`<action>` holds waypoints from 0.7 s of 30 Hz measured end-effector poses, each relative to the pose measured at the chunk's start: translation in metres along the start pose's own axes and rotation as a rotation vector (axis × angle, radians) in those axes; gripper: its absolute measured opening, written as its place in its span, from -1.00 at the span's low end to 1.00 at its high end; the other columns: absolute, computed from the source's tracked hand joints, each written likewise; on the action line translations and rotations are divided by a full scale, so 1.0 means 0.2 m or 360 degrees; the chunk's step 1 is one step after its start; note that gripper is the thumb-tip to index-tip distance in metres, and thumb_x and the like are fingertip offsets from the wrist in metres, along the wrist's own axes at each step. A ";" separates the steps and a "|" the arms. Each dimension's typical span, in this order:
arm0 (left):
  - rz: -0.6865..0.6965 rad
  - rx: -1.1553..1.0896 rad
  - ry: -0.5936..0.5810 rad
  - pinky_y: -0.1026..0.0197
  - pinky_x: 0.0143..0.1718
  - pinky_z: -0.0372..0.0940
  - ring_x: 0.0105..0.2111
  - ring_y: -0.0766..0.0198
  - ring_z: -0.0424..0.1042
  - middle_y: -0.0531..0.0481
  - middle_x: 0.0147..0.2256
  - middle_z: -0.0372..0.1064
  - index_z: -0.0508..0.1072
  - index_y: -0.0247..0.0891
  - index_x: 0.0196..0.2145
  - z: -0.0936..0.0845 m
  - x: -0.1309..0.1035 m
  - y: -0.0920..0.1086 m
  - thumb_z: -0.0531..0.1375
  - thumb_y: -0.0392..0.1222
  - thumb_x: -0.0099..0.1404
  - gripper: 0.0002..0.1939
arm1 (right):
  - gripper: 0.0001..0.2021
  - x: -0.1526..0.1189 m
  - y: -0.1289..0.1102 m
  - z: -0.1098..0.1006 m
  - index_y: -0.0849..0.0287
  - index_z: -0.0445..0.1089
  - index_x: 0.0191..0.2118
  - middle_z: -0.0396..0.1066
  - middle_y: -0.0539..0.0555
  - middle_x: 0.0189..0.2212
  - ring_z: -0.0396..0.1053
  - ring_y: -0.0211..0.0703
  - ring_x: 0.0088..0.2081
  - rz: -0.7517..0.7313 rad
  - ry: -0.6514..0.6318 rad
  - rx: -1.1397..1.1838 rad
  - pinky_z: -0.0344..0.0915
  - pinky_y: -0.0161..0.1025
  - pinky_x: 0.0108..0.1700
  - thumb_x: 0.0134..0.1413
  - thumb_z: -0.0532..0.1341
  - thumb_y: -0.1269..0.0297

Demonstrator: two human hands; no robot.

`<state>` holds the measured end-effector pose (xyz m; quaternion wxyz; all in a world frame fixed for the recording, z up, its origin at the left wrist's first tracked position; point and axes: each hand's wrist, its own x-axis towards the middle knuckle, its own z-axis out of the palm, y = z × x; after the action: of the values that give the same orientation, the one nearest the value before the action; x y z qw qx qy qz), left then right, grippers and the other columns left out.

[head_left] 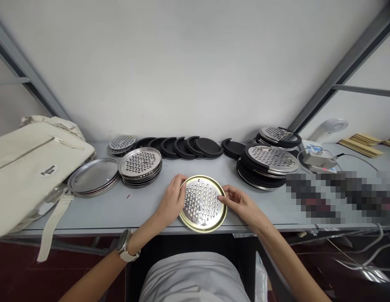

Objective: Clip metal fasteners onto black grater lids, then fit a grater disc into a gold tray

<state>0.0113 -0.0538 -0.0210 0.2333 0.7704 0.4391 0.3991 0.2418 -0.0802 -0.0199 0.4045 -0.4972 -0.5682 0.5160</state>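
A round metal grater plate with a gold-coloured rim is at the table's front edge, its raised teeth facing up. My left hand grips its left rim, fingers behind the edge. On the opposite side, my right hand has its thumb over the face and its fingers by the rim. Whether the grater and the gold rim are one piece, I cannot tell. To the left stands a stack of grater plates, beside a pile of plain round metal plates. Grater plates with black surrounds are stacked at the right.
Black round holders overlap in a row along the wall. A smaller stack of grater discs stands back left. A cream bag fills the left end, its strap over the edge. At the right are a white box with cables and wooden strips.
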 end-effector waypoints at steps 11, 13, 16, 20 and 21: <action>-0.0060 -0.0008 -0.0047 0.22 -0.21 0.20 -0.26 0.26 0.31 0.00 -0.28 0.28 0.22 -0.21 -0.17 0.00 0.00 0.00 -0.07 -0.19 0.43 -0.88 | -0.69 0.00 -0.01 0.02 0.15 0.28 -0.37 0.09 -0.11 -0.54 0.09 -0.28 -0.45 0.0025 0.0039 0.0062 0.07 -0.33 -0.37 -0.02 0.30 0.02; -0.0093 0.0004 -0.0047 0.21 -0.19 0.21 -0.22 0.24 0.33 0.00 -0.24 0.30 0.22 -0.20 -0.15 0.01 0.00 -0.01 0.02 -0.15 0.39 -0.88 | -0.69 0.00 -0.02 0.02 0.15 0.30 -0.34 0.13 -0.09 -0.53 0.13 -0.26 -0.45 0.0047 0.0027 0.0033 0.09 -0.32 -0.36 0.01 0.27 0.00; -0.0117 0.0040 -0.0017 0.20 -0.16 0.23 -0.18 0.22 0.34 0.00 -0.21 0.32 0.23 -0.19 -0.15 0.02 0.00 -0.02 0.08 -0.14 0.35 -0.86 | -0.68 -0.01 -0.04 0.00 0.15 0.33 -0.31 0.25 -0.04 -0.47 0.20 -0.23 -0.40 0.0084 -0.0023 0.0032 0.14 -0.31 -0.31 0.08 0.20 -0.04; -0.0141 0.0067 0.0011 0.19 -0.14 0.24 -0.16 0.22 0.34 0.00 -0.21 0.32 0.23 -0.19 -0.16 0.02 0.00 -0.03 0.07 -0.14 0.36 -0.87 | -0.69 -0.02 -0.04 -0.02 0.13 0.32 -0.27 0.29 -0.05 -0.44 0.25 -0.21 -0.35 0.0096 -0.0079 -0.0007 0.19 -0.30 -0.26 0.03 0.26 -0.01; -0.0142 0.0069 0.0012 0.19 -0.13 0.23 -0.15 0.22 0.34 0.00 -0.20 0.32 0.23 -0.19 -0.16 0.02 0.00 -0.03 0.07 -0.14 0.36 -0.87 | -0.68 -0.03 -0.03 -0.02 0.12 0.31 -0.25 0.30 -0.05 -0.43 0.26 -0.21 -0.35 0.0095 -0.0127 -0.0005 0.20 -0.29 -0.26 0.00 0.29 0.00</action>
<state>0.0124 -0.0511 -0.0276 0.2326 0.7534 0.4825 0.3814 0.2463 -0.0844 -0.0128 0.3652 -0.4936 -0.5698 0.5463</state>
